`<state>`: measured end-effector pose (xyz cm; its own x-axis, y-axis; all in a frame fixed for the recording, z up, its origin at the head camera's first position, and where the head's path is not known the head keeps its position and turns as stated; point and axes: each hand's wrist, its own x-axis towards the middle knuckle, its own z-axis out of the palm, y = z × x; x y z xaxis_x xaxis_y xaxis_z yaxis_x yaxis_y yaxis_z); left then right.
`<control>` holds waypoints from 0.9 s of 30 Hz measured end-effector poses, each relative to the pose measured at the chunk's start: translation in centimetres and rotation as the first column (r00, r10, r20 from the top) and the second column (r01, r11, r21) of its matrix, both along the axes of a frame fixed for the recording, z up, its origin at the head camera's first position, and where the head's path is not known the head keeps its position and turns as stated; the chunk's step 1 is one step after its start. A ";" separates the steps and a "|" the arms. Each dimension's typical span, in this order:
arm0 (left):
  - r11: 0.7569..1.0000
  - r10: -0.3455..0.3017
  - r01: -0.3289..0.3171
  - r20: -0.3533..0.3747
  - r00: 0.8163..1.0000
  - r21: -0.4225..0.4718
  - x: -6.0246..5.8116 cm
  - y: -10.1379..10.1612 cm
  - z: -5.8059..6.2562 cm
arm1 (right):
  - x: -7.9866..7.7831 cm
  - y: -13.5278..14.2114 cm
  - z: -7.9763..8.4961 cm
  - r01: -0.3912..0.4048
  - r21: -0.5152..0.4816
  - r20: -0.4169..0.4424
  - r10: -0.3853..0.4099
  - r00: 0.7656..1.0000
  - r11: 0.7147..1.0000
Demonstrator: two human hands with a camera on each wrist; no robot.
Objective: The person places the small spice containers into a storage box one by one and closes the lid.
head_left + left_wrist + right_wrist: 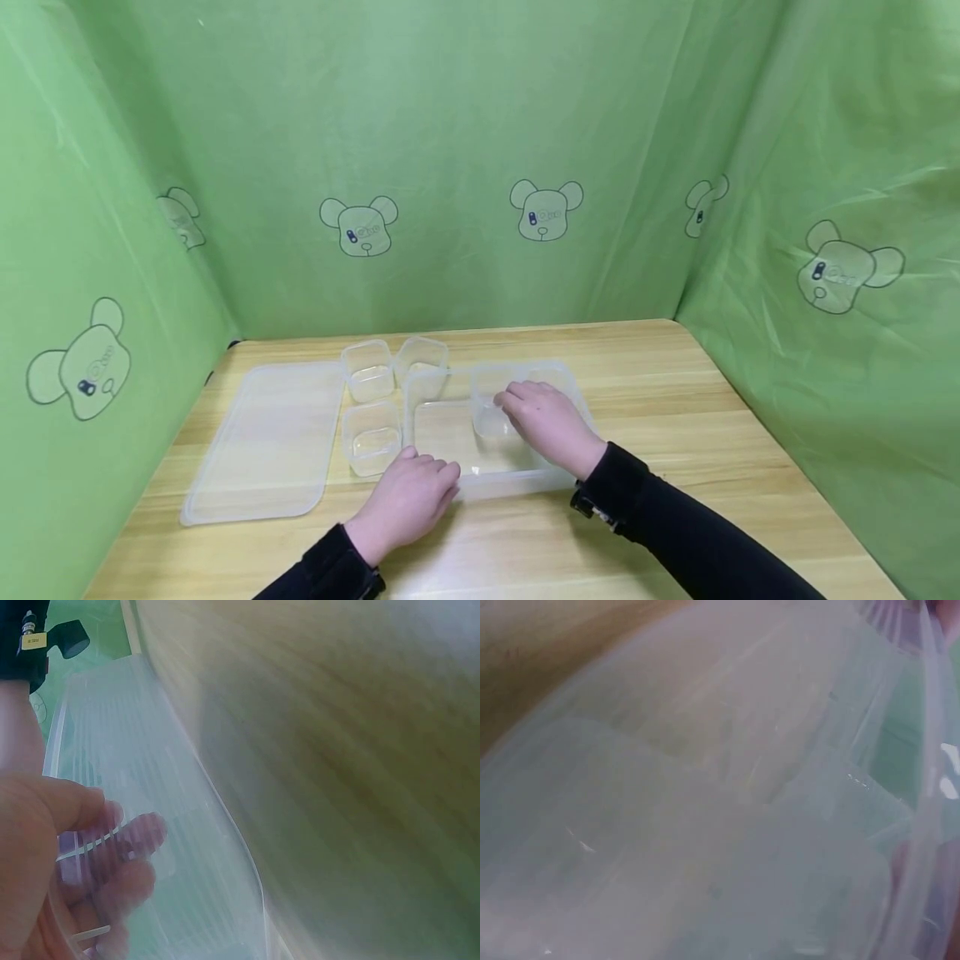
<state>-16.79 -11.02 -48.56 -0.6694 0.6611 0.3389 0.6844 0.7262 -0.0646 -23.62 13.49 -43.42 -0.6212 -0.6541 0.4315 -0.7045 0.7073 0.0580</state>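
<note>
A large clear plastic storage box (pixel 517 484) stands open on the table. My left hand (pixel 417 492) grips its front-left corner; in the left wrist view the thumb is on the near side of the clear wall (pixel 202 855) and the fingers show through it. Inside the box, at its right half, my right hand (pixel 551 423) holds a small clear plastic container (pixel 491 421) by the rim, and the hand hides part of it. In the right wrist view, the small container's rim (pixel 928 750) runs down the right side with fingertips beside it.
Three more small clear containers stand left of and behind the box: one at front left (pixel 372 442), one at back left (pixel 367 371), one at the box's back corner (pixel 422 354). A flat translucent lid (pixel 266 442) lies farther left. Green curtains (pixel 457 275) enclose the table.
</note>
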 end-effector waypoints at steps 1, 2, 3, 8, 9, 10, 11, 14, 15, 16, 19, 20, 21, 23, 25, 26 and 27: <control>1.000 0.001 -0.001 0.004 1.000 -0.002 0.0 0.0 0.0 | 0.0 0.0 -0.1 0.001 0.008 0.002 -0.001 1.000 1.000; 1.000 0.002 -0.002 0.007 1.000 -0.004 0.0 0.0 0.1 | -0.1 0.0 -0.2 0.001 0.014 0.005 -0.001 1.000 1.000; 1.000 0.002 -0.002 0.010 1.000 -0.005 0.0 0.0 0.1 | -0.1 0.0 -0.3 0.002 0.022 0.005 -0.002 1.000 1.000; 1.000 0.002 -0.002 0.011 1.000 -0.005 0.0 0.0 0.1 | -0.2 -0.1 -0.6 0.011 0.051 0.011 -0.011 1.000 0.999; 1.000 0.002 -0.001 0.011 1.000 -0.004 0.0 0.0 0.0 | -0.2 -0.2 -0.6 0.012 0.055 0.013 -0.013 1.000 0.998; 1.000 0.000 0.000 0.009 1.000 -0.004 0.0 0.0 0.0 | -0.2 -0.2 -0.7 0.014 0.058 0.017 -0.015 1.000 0.998; 1.000 -0.001 0.001 0.007 1.000 -0.004 0.0 0.0 0.0 | -0.2 -0.2 -0.8 0.015 0.062 0.020 -0.017 1.000 0.998; 1.000 -0.005 0.005 -0.002 1.000 0.001 0.0 0.0 0.0 | -0.4 -0.3 -1.2 0.016 0.070 0.026 -0.018 0.999 0.997; 1.000 -0.006 0.006 -0.005 1.000 0.003 0.0 0.0 0.0 | -0.4 -0.3 -1.4 0.016 0.071 0.027 -0.018 0.999 0.997; 1.000 -0.007 0.007 -0.010 1.000 0.007 0.0 0.0 -0.1 | -0.5 -0.3 -1.5 0.016 0.072 0.027 -0.018 0.999 0.997; 1.000 -0.008 0.008 -0.015 1.000 0.012 -0.1 0.0 -0.2 | -0.6 -0.4 -1.7 0.016 0.073 0.027 -0.018 0.999 0.997; 1.000 -0.007 0.007 -0.014 1.000 0.013 -0.1 0.0 -0.2 | -0.6 -0.4 -1.8 0.015 0.074 0.027 -0.017 0.999 0.997; 1.000 -0.006 0.006 -0.014 1.000 0.012 -0.1 0.0 -0.2 | -0.6 -0.4 -1.8 0.015 0.078 0.026 -0.017 1.000 0.997; 1.000 -0.003 0.003 -0.012 1.000 0.009 -0.1 0.0 -0.3 | -0.6 -0.5 -2.0 0.013 0.090 0.027 -0.015 1.000 0.996; 1.000 -0.001 0.001 -0.014 1.000 0.008 -0.2 0.1 -0.3 | -0.6 -0.5 -2.1 0.009 0.107 0.030 -0.012 0.999 0.994; 1.000 0.000 0.000 -0.013 1.000 0.007 -0.2 0.1 -0.3 | -0.7 -0.6 -2.2 0.008 0.119 0.032 -0.012 0.999 0.993; 1.000 0.000 0.000 -0.014 1.000 0.007 -0.2 0.1 -0.3 | -0.7 -0.6 -2.3 0.008 0.129 0.033 -0.012 0.999 0.992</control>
